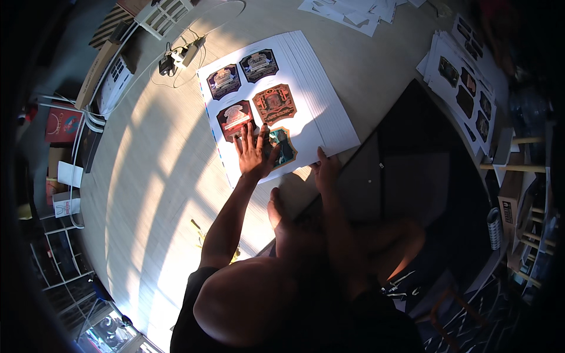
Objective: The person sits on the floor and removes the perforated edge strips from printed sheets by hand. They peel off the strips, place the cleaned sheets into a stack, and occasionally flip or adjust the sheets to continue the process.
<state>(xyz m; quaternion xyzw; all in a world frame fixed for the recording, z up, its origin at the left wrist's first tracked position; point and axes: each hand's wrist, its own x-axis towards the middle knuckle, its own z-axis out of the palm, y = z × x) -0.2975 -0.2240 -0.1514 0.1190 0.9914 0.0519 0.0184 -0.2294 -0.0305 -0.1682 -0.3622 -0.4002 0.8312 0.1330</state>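
The person sat on the pale wooden floor (147, 176) with a stack of white printed sheets (312, 76) laid out in front. The top sheet carried five ornate label designs in dark red, brown and teal.

The left hand (256, 154) lay flat on the lower part of the top sheet, fingers spread wide, palm pressing down, partly covering the lowest labels. It pinched nothing.

The right hand (325, 170) rested at the near edge of the stack, just beside its lower right corner, thumb on the paper. Whether its fingers curled under the edge could not be told, as shadow hid them.

A dark mat (412, 135) lay just beside the stack on the right, and the person's bare foot (276, 212) sat near the stack's near edge. A second pile of printed label sheets (465, 82) lay well apart at the upper right, and loose white papers (353, 12) lay at the top edge. A power strip with white cable (182, 56) lay on the floor near the stack's far left corner
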